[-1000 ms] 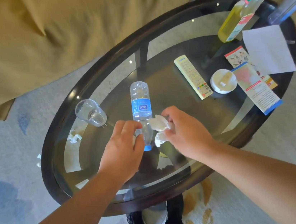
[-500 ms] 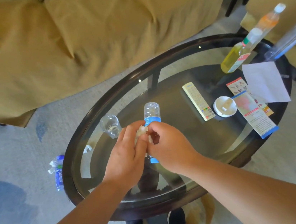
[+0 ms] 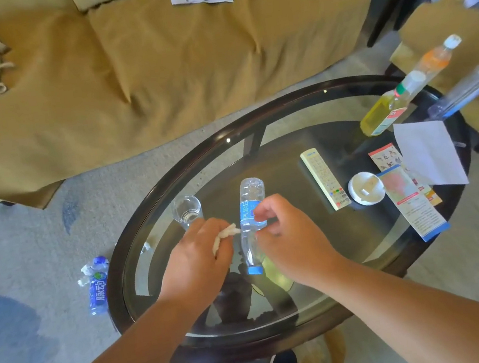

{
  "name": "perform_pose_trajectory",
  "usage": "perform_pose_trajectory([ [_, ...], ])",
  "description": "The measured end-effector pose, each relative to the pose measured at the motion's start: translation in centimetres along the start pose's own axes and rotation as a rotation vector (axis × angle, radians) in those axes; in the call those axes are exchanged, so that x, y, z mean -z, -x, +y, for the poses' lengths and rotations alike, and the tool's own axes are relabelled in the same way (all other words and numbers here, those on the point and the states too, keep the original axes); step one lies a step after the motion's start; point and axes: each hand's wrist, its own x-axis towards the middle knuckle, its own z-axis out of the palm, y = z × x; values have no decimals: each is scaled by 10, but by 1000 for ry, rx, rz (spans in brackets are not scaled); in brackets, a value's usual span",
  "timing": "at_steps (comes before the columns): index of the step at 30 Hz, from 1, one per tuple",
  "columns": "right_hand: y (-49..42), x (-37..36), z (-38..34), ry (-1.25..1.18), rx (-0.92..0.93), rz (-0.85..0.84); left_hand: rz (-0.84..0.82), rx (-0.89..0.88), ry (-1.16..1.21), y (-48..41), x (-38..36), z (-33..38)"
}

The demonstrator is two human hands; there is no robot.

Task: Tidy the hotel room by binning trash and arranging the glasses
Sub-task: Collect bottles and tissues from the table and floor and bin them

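An oval glass table (image 3: 145, 212) stands before a tan sofa (image 3: 156, 70). On it a water bottle (image 3: 247, 192) lies on its side beside an upright glass (image 3: 186, 211). The left hand (image 3: 196, 257) clutches a crumpled tissue (image 3: 224, 236). The right hand (image 3: 291, 235) curls against the water bottle; whether it grips is unclear. Another bottle (image 3: 97, 287) lies on the carpet.

Clear plastic bottle (image 3: 251, 219) w/ blue label, flat on glass table (image 3: 228, 137), blue cap nearest. Crumpled white tissue (image 3: 224, 235) beside it, gripped in left hand (image 3: 195, 257). Clear glass (image 3: 186, 211) upright nearby.
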Motion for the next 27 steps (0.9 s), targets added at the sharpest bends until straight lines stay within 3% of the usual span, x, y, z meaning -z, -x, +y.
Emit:
perform_pose_trajectory([
  [6, -23, -2, 21, 131, -128, 44, -26, -7, 11, -3, -1, -15],
  [12, -51, -15, 35, 185, -252, 14, -120, 98, 4, -10, -13, -30],
  [27, -129, -63, 71, 211, -481, 61, -202, 54, 28, -35, -55, -59],
])
